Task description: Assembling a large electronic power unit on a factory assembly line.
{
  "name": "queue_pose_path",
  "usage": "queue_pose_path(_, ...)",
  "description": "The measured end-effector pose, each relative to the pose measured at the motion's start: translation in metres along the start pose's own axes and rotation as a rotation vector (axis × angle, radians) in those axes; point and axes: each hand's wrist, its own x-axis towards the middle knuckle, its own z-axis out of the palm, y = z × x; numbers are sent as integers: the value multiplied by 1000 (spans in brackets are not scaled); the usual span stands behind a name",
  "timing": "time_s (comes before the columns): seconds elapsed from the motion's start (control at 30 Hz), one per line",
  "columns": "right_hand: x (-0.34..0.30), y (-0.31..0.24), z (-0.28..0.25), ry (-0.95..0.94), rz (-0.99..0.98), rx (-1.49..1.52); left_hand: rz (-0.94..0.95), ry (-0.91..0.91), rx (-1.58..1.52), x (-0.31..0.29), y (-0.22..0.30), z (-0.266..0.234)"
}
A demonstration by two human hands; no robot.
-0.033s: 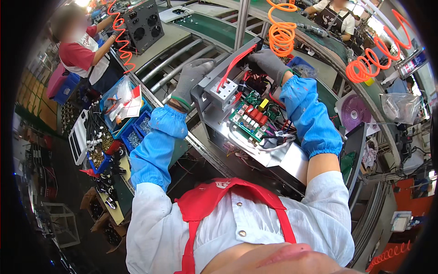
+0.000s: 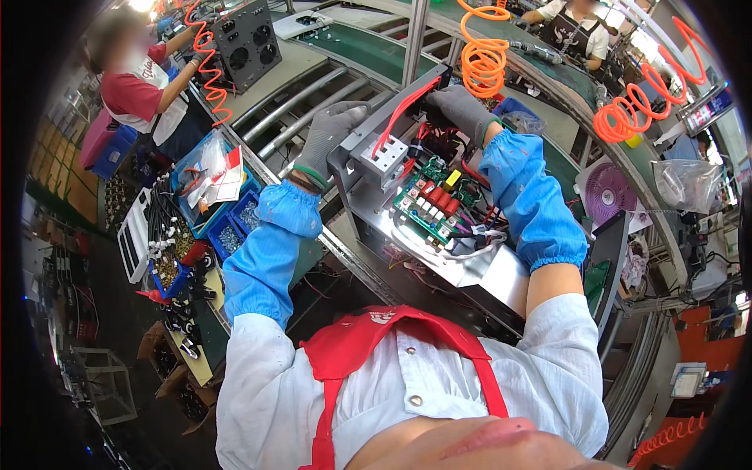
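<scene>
A grey metal device chassis [image 2: 376, 207] stands open before me, a green circuit board [image 2: 427, 204] with red and yellow parts inside it. Its upright dark end panel [image 2: 415, 94] carries a white breaker-like block [image 2: 385, 160] with thick red wires [image 2: 401, 113] looping from it. My left hand [image 2: 333, 137], in a grey glove, is closed against the panel's outer side, fingers bent together. My right hand [image 2: 464, 110], also gloved, is bent at the panel's inner side near its far end, above dark wiring. Its fingertips are partly hidden, so what they pinch cannot be seen.
Metal rollers [image 2: 301, 117] run beyond the chassis. Blue bins [image 2: 229, 235] of screws and a bundle of black cables [image 2: 160, 223] are at the left. Orange coiled hoses [image 2: 482, 63] hang overhead. A co-worker [image 2: 141, 86] handles a black fan-fitted box [image 2: 247, 47]; another person [image 2: 576, 31] works far right.
</scene>
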Motion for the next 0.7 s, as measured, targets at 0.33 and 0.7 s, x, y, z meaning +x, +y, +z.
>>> queue_pose_path(0.33,2,1,7,17,11,79,31,-61,-56,0,-5,-9)
queue_pose_path(0.7,5,2,1,7,-191,-506,7,26,22,1,1,2)
